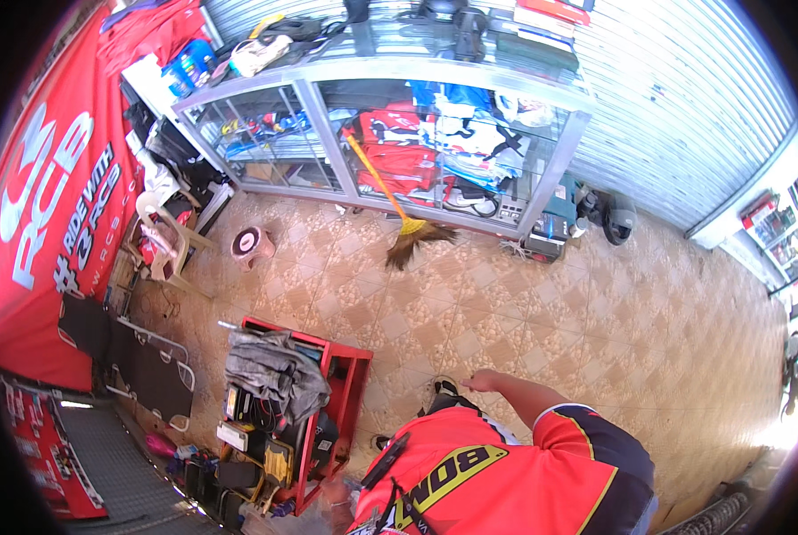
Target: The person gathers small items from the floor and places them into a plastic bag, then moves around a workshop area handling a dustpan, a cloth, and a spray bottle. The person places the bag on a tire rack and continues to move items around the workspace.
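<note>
My right hand hangs out in front of my body above the tiled floor, with nothing visible in it. Its fingers look loosely bent and point left. Low in the view, my left hand is beside the red metal cart; its fingers are blurred and partly hidden, so I cannot tell whether it touches the cart. A grey cloth drapes over the cart's top, above boxes and tools. Ahead, a broom with a yellow-orange handle leans on a glass display case, its bristles on the floor.
Folded clothes fill part of the display case. A small pink-and-white round stool and a beige plastic chair stand at left, near a dark folding cot. A black helmet sits by the corrugated shutter.
</note>
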